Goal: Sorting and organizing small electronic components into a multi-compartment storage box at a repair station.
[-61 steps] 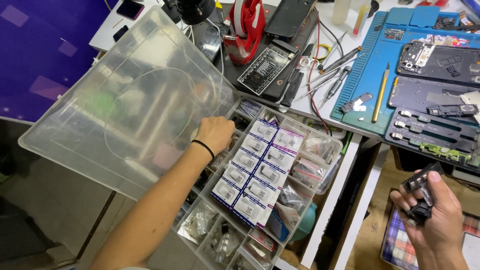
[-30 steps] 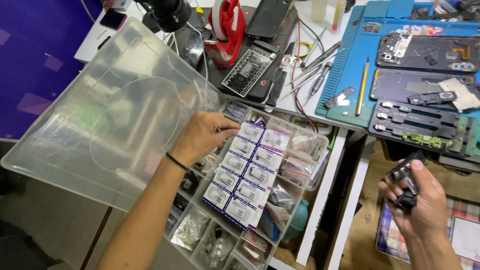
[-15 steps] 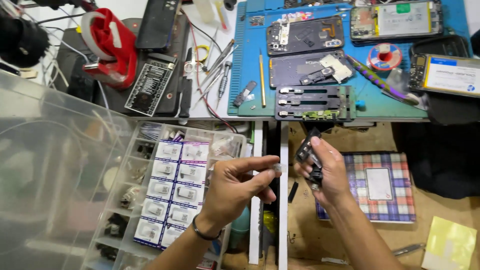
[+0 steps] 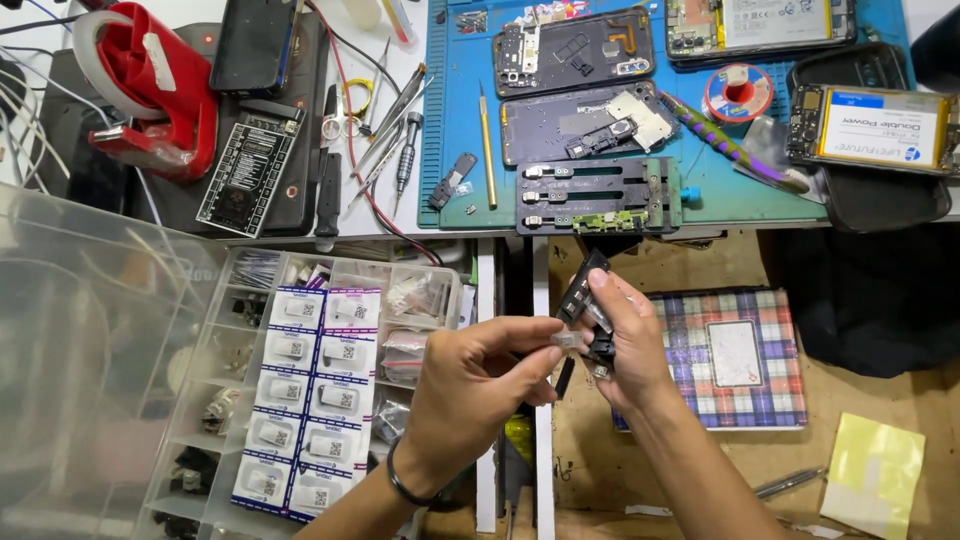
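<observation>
Right hand [image 4: 625,345] grips a small black phone part [image 4: 583,290]; left hand [image 4: 480,385] pinches a tiny clear piece [image 4: 566,341] against it. Steady fingertips matter here. Left of them, the open parts organizer [image 4: 440,290]; beyond, the counter [image 4: 300,215].

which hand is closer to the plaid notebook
Right. The right hand holds small black parts directly beside the plaid notebook, overlapping its left edge. The left hand is further left, near the clear parts organizer, pinching a tiny piece.

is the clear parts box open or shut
Open: the clear parts box has its lid swung out to the left, compartments uncovered.
</observation>
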